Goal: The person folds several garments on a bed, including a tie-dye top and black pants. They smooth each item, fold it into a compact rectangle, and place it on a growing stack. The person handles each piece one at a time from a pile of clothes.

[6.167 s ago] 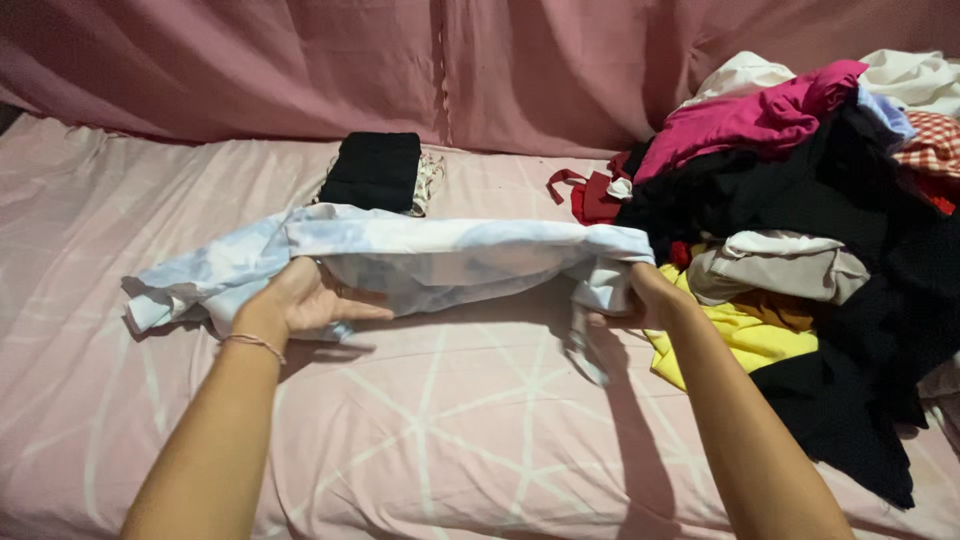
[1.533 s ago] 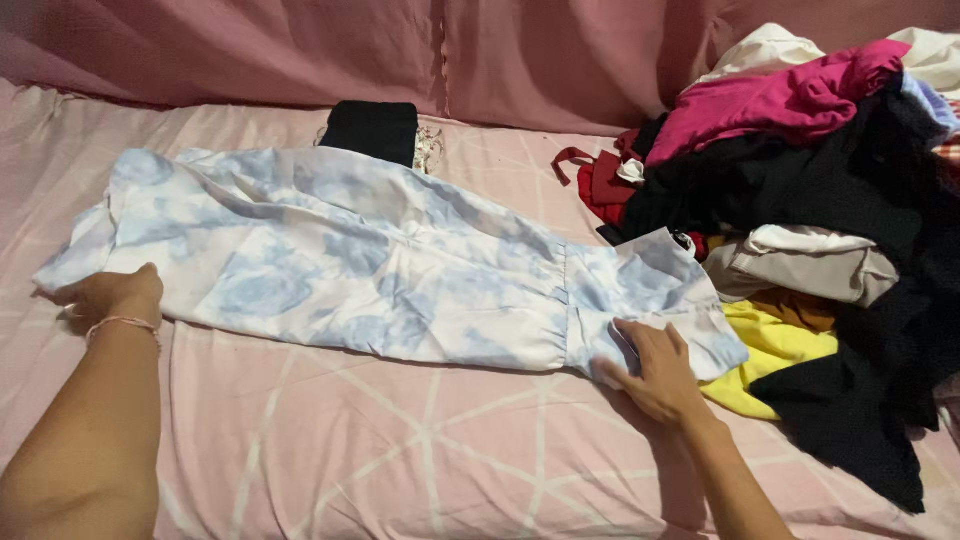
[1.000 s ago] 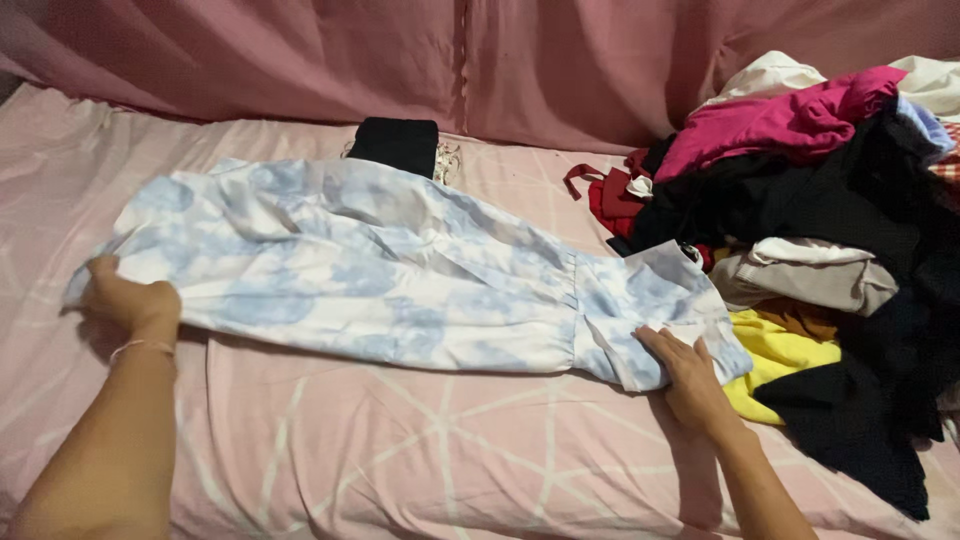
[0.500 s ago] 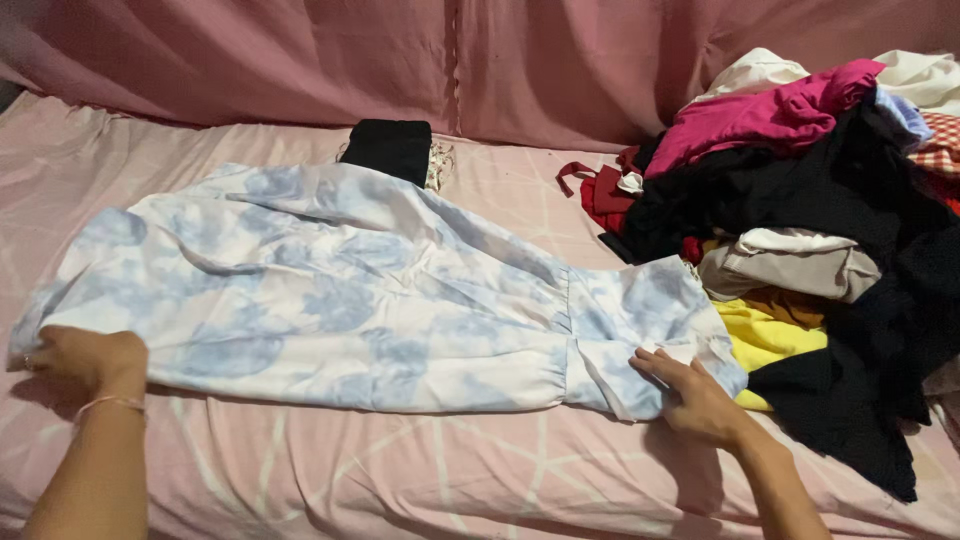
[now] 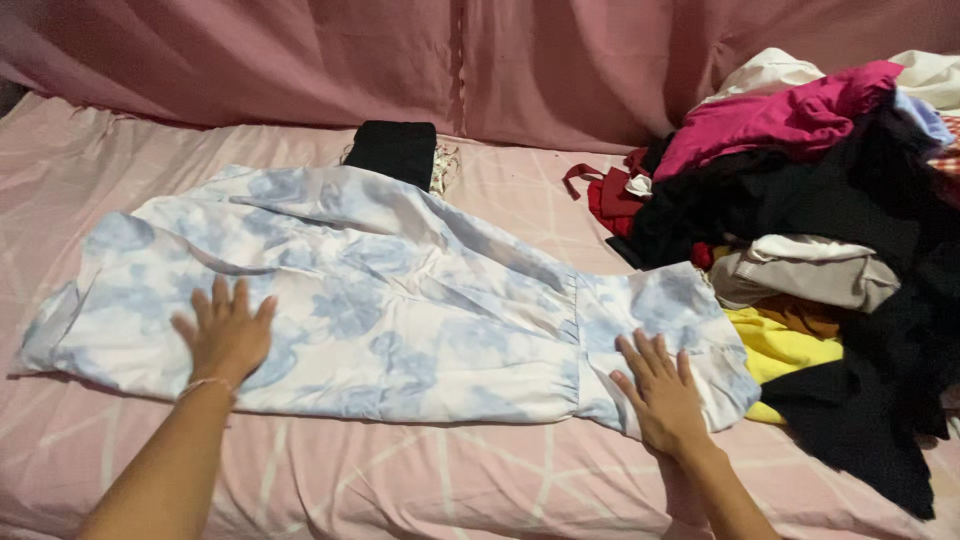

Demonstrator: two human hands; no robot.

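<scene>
Blue and white cloth lies flat under both hands. It is a long dress (image 5: pixel 400 300) with a cloudy blue print, spread out across the middle of the picture, from the left edge almost to the right side. The left hand (image 5: pixel 225 338) rests on it in the lower left of the picture. Its fingers are spread wide and pressed flat on the cloth, so it grips nothing. A thin bracelet (image 5: pixel 203 382) sits on that wrist. The right hand (image 5: pixel 658 397) rests on the narrow end of the dress in the lower right part of the picture. Its fingers are spread and flat too, and it holds nothing.

The dress lies on a pink bed sheet (image 5: pixel 450 480) with pale lines on it. Just above the dress, near the top middle, sits a folded black cloth (image 5: pixel 392 152). A little patterned piece of cloth (image 5: pixel 440 168) peeks out beside it.

On the right side of the picture is a big pile of clothes (image 5: pixel 830 200). It touches the narrow end of the dress. A bright pink top (image 5: pixel 790 115) lies high on the pile. A yellow piece (image 5: pixel 785 345) sticks out low down, just beside the right hand. A red piece (image 5: pixel 608 195) lies at the pile's left edge. Behind it all, along the top of the picture, hangs a dark pink cloth (image 5: pixel 300 55).
</scene>
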